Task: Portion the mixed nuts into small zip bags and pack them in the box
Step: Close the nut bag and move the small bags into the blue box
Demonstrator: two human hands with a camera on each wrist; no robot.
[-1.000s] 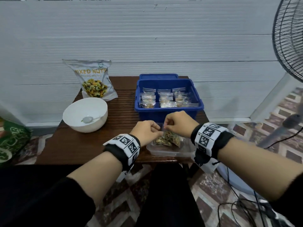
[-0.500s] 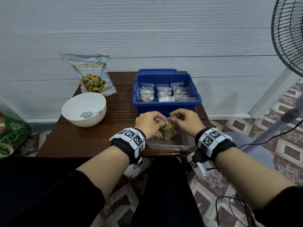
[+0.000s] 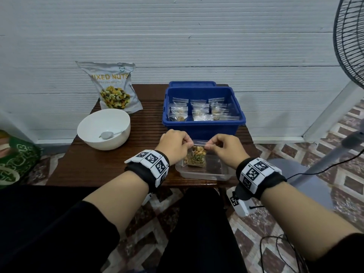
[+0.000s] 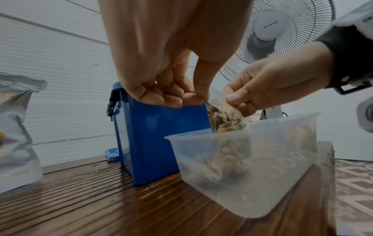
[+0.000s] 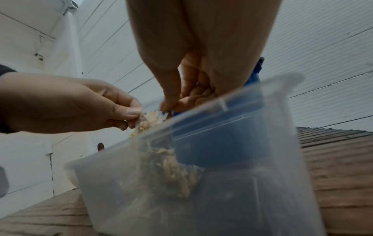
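Note:
A small clear zip bag (image 3: pixel 197 156) filled with mixed nuts hangs upright over a clear plastic tub (image 3: pixel 212 173) at the table's front edge. My left hand (image 3: pixel 175 145) pinches the bag's top left corner and my right hand (image 3: pixel 222 146) pinches the top right corner. From the left wrist view the bag (image 4: pixel 224 118) dips into the tub (image 4: pixel 262 175); the same shows in the right wrist view, with the bag (image 5: pixel 153 121) above the tub (image 5: pixel 222 183). Behind stands the blue box (image 3: pixel 202 127) holding several filled zip bags (image 3: pixel 197 112).
A white bowl (image 3: pixel 92 134) with a spoon (image 3: pixel 107 134) sits at the left of the wooden table (image 3: pixel 108 170). The mixed nuts pouch (image 3: pixel 113 87) leans on the wall behind it. A standing fan (image 3: pixel 348 40) is at the right, cables on the floor.
Both hands have drawn apart along the bag's top edge, and the bag now hangs stretched flat between them. The head view has shifted slightly.

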